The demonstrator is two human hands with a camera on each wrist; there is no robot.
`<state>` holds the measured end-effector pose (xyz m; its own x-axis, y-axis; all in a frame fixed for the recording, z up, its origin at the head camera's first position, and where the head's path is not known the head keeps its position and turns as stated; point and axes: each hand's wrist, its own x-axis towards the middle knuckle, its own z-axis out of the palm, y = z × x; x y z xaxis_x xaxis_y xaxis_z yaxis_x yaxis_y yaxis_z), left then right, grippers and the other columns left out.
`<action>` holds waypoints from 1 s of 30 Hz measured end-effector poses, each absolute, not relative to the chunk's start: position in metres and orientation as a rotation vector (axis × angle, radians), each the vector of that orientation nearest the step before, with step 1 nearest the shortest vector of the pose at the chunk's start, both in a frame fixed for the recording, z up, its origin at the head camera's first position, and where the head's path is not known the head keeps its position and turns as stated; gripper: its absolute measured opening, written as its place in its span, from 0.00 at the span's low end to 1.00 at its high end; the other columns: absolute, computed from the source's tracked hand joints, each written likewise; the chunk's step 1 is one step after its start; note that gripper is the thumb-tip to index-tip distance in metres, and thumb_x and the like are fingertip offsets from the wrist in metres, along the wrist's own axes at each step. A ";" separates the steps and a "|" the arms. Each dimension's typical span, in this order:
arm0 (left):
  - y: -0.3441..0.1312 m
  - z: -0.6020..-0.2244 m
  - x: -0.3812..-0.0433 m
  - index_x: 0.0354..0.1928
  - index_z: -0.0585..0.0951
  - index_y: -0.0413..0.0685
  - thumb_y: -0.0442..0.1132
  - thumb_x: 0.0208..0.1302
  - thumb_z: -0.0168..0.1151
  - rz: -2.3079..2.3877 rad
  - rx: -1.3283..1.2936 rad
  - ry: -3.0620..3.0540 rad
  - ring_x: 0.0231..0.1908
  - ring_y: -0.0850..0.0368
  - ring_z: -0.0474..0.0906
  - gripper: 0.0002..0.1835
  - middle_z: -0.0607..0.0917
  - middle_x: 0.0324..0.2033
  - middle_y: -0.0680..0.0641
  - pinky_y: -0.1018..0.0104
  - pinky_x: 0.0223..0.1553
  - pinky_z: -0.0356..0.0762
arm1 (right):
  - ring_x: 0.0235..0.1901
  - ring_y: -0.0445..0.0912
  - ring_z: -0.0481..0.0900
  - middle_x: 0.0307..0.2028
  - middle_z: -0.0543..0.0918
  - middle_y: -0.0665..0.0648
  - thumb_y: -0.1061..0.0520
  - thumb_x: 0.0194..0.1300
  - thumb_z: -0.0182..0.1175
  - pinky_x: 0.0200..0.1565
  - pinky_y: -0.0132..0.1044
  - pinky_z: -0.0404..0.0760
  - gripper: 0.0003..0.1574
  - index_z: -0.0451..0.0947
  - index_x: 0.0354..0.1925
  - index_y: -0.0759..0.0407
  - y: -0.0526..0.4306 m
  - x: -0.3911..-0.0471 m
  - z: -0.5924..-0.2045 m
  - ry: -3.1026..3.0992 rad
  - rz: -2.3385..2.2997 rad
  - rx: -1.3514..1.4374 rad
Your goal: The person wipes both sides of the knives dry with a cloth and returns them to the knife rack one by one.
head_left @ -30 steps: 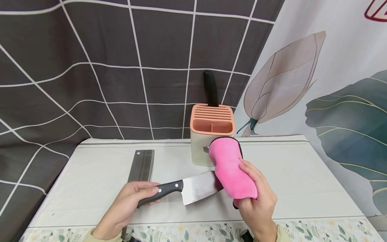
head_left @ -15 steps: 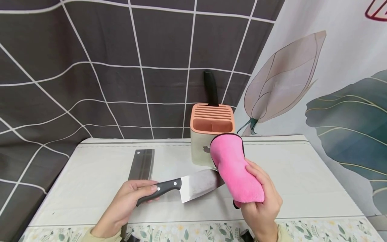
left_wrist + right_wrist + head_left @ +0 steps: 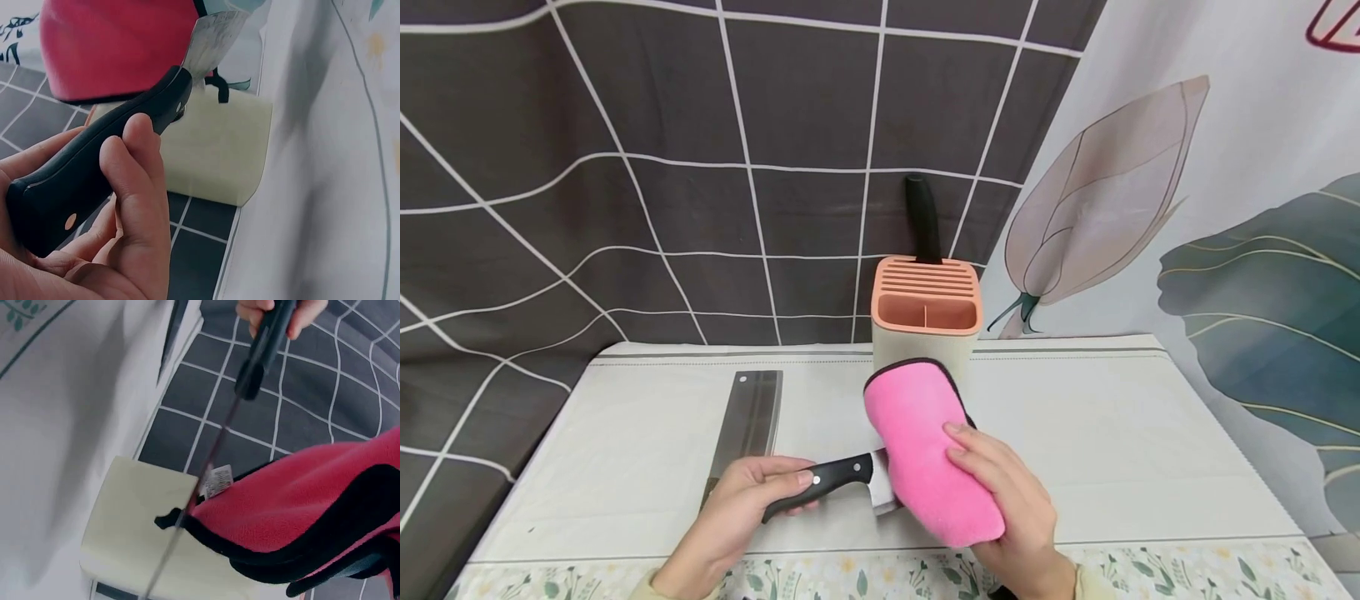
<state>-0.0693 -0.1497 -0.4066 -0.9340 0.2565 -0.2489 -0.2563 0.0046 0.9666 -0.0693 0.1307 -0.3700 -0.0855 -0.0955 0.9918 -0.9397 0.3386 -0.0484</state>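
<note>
My left hand (image 3: 748,504) grips a kitchen knife (image 3: 831,477) by its black riveted handle, blade pointing right. In the left wrist view fingers and thumb curl round the handle (image 3: 59,169), and part of the metal blade (image 3: 215,40) shows beyond it. My right hand (image 3: 1018,508) holds a pink cloth (image 3: 921,458) with black edging over the blade, so most of the blade is hidden from above. In the right wrist view the blade appears nearly edge-on beside the cloth (image 3: 294,512), which has a white label.
A cleaver (image 3: 751,417) lies on the white table cover (image 3: 1112,450), left of the knife, its handle end behind my left hand. Behind the cloth stands a cream knife holder with an orange slotted top (image 3: 927,277); a black handle (image 3: 922,218) sticks up from it.
The cloth in my right hand has shifted left and toward me along the blade, from near its tip to near the handle. My left hand and the knife have moved slightly right.
</note>
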 end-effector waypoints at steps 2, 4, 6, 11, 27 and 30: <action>-0.148 -0.407 -0.069 0.53 0.79 0.22 0.36 0.66 0.65 1.999 0.009 1.927 0.34 0.57 0.87 0.21 0.89 0.35 0.38 0.68 0.39 0.81 | 0.49 0.60 0.84 0.44 0.84 0.74 0.56 0.70 0.65 0.58 0.42 0.78 0.21 0.79 0.40 0.79 0.130 -0.070 -0.373 -1.498 0.950 1.070; -0.148 -0.408 -0.068 0.53 0.79 0.21 0.35 0.66 0.64 2.007 0.017 1.920 0.33 0.58 0.87 0.21 0.89 0.34 0.39 0.68 0.38 0.81 | 0.49 0.61 0.84 0.45 0.84 0.74 0.57 0.70 0.64 0.59 0.43 0.78 0.21 0.79 0.41 0.79 0.130 -0.070 -0.376 -1.527 0.955 1.142; -0.147 -0.408 -0.068 0.53 0.79 0.21 0.36 0.67 0.64 2.009 0.021 1.921 0.32 0.58 0.85 0.21 0.89 0.32 0.39 0.68 0.38 0.81 | 0.50 0.62 0.83 0.47 0.83 0.74 0.58 0.71 0.63 0.61 0.43 0.76 0.19 0.79 0.43 0.78 0.131 -0.069 -0.379 -1.580 0.954 1.208; -0.148 -0.407 -0.068 0.52 0.80 0.24 0.38 0.67 0.65 2.000 0.008 1.928 0.31 0.59 0.84 0.21 0.89 0.31 0.43 0.67 0.38 0.81 | 0.58 0.60 0.79 0.56 0.80 0.70 0.59 0.75 0.55 0.66 0.42 0.70 0.17 0.79 0.51 0.72 0.134 -0.064 -0.389 -1.802 0.910 1.329; -0.152 -0.408 -0.068 0.54 0.78 0.20 0.34 0.69 0.63 2.069 0.069 1.892 0.34 0.61 0.85 0.21 0.90 0.35 0.49 0.68 0.37 0.81 | 0.70 0.52 0.67 0.70 0.71 0.55 0.57 0.73 0.28 0.73 0.51 0.53 0.35 0.73 0.67 0.53 0.133 -0.054 -0.404 -2.294 0.568 1.437; -0.153 -0.407 -0.069 0.54 0.77 0.19 0.33 0.69 0.62 2.081 0.079 1.893 0.35 0.61 0.86 0.20 0.90 0.36 0.49 0.67 0.37 0.82 | 0.70 0.53 0.67 0.69 0.71 0.57 0.59 0.70 0.27 0.73 0.49 0.53 0.37 0.73 0.67 0.55 0.132 -0.054 -0.404 -2.290 0.527 1.446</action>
